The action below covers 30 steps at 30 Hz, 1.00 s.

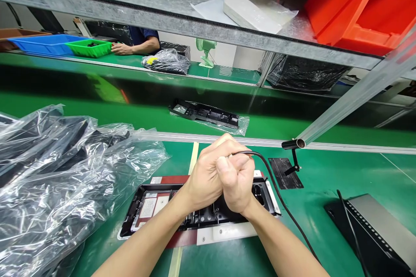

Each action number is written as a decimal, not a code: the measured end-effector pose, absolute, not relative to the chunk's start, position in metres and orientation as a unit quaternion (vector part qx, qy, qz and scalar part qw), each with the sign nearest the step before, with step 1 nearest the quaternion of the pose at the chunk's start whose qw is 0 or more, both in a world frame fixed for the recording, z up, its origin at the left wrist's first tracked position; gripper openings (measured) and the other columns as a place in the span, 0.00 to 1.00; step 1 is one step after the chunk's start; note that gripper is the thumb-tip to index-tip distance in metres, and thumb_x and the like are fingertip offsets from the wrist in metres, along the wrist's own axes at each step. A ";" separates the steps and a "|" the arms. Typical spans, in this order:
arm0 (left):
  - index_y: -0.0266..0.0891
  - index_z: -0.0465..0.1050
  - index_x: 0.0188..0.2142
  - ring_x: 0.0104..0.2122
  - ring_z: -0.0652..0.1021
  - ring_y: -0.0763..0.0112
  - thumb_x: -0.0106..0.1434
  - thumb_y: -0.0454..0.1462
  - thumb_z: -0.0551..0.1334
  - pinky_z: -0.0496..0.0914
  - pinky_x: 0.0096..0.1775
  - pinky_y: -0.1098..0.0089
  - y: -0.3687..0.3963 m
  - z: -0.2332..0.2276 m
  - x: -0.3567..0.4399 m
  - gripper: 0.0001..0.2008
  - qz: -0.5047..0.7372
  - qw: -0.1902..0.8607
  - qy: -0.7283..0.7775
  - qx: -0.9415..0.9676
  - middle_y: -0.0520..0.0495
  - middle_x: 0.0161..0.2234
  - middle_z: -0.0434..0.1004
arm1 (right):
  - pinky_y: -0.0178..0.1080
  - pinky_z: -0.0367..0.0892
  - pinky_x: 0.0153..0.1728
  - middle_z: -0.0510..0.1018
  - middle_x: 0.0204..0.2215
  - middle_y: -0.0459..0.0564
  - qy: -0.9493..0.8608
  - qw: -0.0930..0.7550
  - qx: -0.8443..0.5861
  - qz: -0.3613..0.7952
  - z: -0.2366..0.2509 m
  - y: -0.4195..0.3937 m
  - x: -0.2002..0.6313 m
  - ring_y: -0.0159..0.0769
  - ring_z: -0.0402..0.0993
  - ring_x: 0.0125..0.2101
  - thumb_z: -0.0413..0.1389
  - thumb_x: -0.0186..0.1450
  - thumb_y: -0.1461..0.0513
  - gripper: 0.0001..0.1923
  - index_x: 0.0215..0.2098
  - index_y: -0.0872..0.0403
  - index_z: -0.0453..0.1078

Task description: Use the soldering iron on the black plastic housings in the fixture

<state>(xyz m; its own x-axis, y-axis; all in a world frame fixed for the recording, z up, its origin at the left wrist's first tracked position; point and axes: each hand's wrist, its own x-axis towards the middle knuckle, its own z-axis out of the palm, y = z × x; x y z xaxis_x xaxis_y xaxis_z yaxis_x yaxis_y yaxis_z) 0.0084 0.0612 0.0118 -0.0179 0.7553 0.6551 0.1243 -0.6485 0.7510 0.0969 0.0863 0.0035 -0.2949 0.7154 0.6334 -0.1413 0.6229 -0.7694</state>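
My left hand [203, 177] and my right hand [238, 181] are clasped together around a hand tool whose black cable [279, 197] runs off to the lower right. The tool itself is hidden inside the fists. Both hands sit directly above a black plastic frame part [152, 207] lying on a white and dark red fixture plate [227, 231] on the green bench.
A heap of clear plastic bags with black parts [61, 177] fills the left. Another bagged black part [208, 114] lies on the conveyor belt. A grey-black box [373, 229] sits at right. Another person's hand [121, 48] rests by a green tray [89, 47].
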 end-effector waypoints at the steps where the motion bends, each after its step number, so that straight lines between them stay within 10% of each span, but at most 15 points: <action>1: 0.37 0.78 0.40 0.38 0.76 0.64 0.72 0.41 0.59 0.71 0.40 0.64 0.061 0.012 0.008 0.12 0.630 0.251 0.337 0.653 0.42 0.38 0.78 | 0.37 0.58 0.23 0.51 0.18 0.40 -0.705 0.561 -0.199 0.385 0.003 0.086 0.097 0.31 0.55 0.21 0.55 0.63 0.57 0.23 0.18 0.50 0.47; 30: 0.36 0.79 0.42 0.38 0.76 0.65 0.73 0.41 0.58 0.71 0.39 0.64 0.063 0.010 0.007 0.12 0.635 0.247 0.325 0.656 0.42 0.38 0.77 | 0.37 0.57 0.24 0.51 0.19 0.39 -0.687 0.563 -0.191 0.418 0.002 0.085 0.097 0.29 0.49 0.21 0.56 0.64 0.60 0.20 0.19 0.50 0.50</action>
<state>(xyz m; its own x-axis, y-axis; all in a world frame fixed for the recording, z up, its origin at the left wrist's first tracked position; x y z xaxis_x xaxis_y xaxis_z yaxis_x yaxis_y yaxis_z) 0.0073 0.0630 0.0103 -0.0165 0.7401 0.6723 0.1120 -0.6668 0.7368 0.0966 0.0850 0.0021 -0.2927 0.7335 0.6134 -0.2080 0.5773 -0.7896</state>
